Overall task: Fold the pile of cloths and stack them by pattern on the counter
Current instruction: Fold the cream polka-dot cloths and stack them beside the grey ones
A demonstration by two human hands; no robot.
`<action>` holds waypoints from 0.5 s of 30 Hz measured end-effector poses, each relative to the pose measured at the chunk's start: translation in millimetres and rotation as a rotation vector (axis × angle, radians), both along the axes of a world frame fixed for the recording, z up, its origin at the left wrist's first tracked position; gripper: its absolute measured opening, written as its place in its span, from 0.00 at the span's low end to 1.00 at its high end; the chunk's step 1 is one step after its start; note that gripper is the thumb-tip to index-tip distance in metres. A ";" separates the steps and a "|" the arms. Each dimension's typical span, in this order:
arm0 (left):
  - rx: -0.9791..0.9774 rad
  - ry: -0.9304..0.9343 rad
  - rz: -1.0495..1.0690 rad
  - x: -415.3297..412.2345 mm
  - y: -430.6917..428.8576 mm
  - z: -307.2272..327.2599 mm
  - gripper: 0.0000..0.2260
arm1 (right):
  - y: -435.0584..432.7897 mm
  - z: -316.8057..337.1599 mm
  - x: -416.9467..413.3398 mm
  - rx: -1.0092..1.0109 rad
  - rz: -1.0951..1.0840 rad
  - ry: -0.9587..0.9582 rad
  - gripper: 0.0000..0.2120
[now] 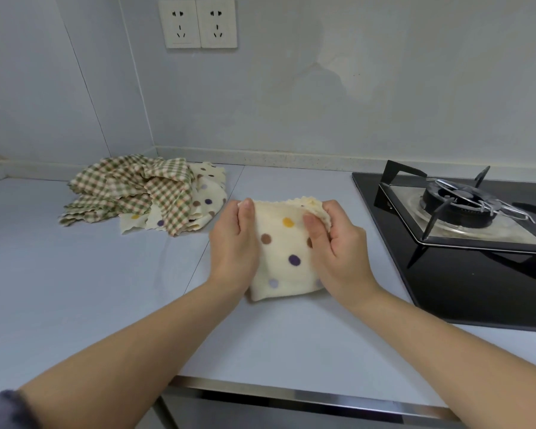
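Soft even light, wide-angle edge bending

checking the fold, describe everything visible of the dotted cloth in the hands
The dotted cloth is cream, soft-looking fabric with yellow, brown, purple and lilac dots and a scalloped far edge. It lies folded on the counter, left of the stove. The left hand rests on its left side; the right hand pinches its far right corner.

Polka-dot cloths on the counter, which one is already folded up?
The polka-dot cloth lying alone beside the stove: it is folded into a compact square. The other dotted cloths lie crumpled, partly under the checked cloths, at the back left.
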State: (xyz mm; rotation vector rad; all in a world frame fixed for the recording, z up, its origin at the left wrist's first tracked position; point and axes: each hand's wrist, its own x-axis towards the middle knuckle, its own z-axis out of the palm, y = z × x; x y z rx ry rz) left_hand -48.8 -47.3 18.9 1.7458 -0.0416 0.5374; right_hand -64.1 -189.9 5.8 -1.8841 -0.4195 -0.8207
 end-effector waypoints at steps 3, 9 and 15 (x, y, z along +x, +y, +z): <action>-0.174 0.106 -0.145 -2.2 -4.1 -1.1 0.13 | -8.0 2.3 4.7 0.081 -0.080 0.020 0.10; -0.263 0.206 -0.332 -6.7 -8.1 -3.4 0.08 | -23.5 3.5 15.0 0.178 -0.172 0.006 0.08; 0.080 0.045 -0.548 1.5 22.1 13.9 0.12 | -36.0 9.5 13.7 0.061 -0.101 -0.038 0.08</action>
